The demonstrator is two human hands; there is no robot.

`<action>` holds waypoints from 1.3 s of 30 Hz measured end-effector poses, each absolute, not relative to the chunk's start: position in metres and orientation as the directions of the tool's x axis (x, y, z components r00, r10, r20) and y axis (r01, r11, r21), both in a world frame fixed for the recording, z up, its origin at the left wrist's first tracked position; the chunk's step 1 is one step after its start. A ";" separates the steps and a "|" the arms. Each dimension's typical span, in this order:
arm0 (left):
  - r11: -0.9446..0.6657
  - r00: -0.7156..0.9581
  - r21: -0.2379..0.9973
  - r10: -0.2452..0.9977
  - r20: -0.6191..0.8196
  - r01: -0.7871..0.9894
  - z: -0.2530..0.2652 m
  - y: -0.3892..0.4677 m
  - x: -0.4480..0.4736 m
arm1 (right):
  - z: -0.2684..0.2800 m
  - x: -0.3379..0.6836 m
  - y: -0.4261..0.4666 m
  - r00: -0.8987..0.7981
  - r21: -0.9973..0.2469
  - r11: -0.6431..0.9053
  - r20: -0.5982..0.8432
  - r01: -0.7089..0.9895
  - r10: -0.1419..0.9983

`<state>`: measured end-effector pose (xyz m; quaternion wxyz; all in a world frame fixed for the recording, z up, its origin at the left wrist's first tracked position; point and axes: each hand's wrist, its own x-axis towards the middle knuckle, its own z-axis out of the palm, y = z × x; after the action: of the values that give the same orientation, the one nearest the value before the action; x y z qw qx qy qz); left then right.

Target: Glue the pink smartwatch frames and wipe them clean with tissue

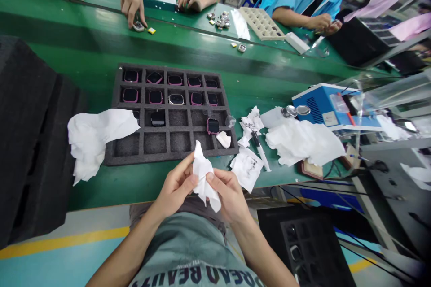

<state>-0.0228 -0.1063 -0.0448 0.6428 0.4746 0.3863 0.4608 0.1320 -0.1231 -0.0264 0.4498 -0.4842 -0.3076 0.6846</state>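
Note:
In front of my body, at the near edge of the green bench, both hands pinch a crumpled white wipe (203,174). My left hand (180,184) grips its left side with thumb and fingers, and my right hand (229,190) grips its right side. Whether anything lies inside the wipe is hidden. Just beyond is a dark foam tray (161,160) holding several smartwatches in its compartments. A pink-framed smartwatch (213,126) rests near the tray's right side, with a small white crumpled wipe (223,140) beside it.
White cloth (89,139) drapes over the tray's left end. Stained wipes (248,168), a pen-like tool (261,151) and more white wipes (303,141) lie right, before a blue device (313,105). Foam blocks (30,143) stand left. Co-workers' hands (131,2) work across the bench.

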 end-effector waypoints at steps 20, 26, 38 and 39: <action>0.258 0.274 0.956 0.938 -0.214 -0.139 -0.038 -0.102 -0.024 | -0.026 0.155 -0.127 -0.320 -0.823 -0.533 -0.460 -0.195 0.828; 0.279 0.254 0.944 0.939 -0.231 -0.175 -0.038 -0.102 -0.020 | -0.028 0.153 -0.126 -0.274 -0.796 -0.563 -0.503 -0.223 0.820; 0.358 0.323 0.921 0.899 -0.296 -0.153 -0.035 -0.099 -0.021 | -0.018 0.167 -0.125 -0.335 -0.955 -0.250 -0.290 0.158 0.896; 0.358 0.317 0.922 0.900 -0.298 -0.149 -0.035 -0.099 -0.020 | -0.014 0.167 -0.125 -0.332 -0.956 -0.150 -0.231 0.252 0.915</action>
<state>-0.0202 -0.0987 -0.0351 0.6931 0.4217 0.4455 0.3785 0.1670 -0.1255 -0.0142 0.2904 -0.4999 -0.5835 0.5704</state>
